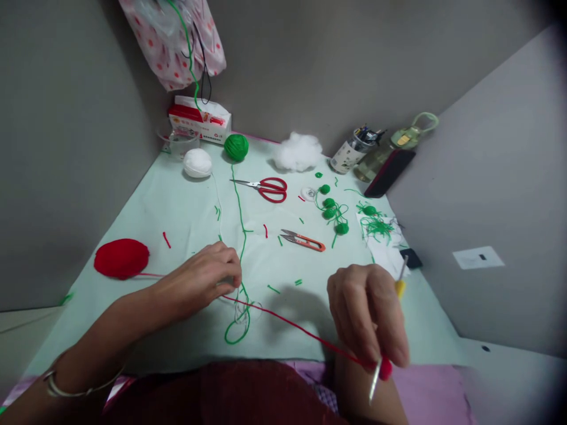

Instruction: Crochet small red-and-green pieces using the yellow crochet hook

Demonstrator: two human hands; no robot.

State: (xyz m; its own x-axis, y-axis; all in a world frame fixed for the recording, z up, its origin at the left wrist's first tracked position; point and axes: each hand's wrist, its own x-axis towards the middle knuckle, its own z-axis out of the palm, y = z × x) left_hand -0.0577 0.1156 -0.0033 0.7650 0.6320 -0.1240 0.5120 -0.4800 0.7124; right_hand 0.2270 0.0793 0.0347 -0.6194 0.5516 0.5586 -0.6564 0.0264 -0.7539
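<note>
My right hand (367,313) is closed around a crochet hook (374,383) with a yellow grip, raised over the table's near right side. A small red crocheted piece (385,369) sits at my right fingertips by the metal shaft. From it, red yarn (287,321) stretches left to my left hand (208,271), whose curled fingers are pinched on the strand. The strand continues beneath that wrist to a red yarn ball (121,258). Loose green yarn (237,339) loops just below my left fingers, tangled with thin white yarn. My left palm is hidden.
Red-handled scissors (272,190) and orange thread snips (305,241) lie mid-table. Behind are a white yarn ball (198,163), green yarn ball (236,147) and stuffing (299,152). Several small green balls (329,213), a pen holder (352,152), bottle (405,139) and phone (390,173) stand right.
</note>
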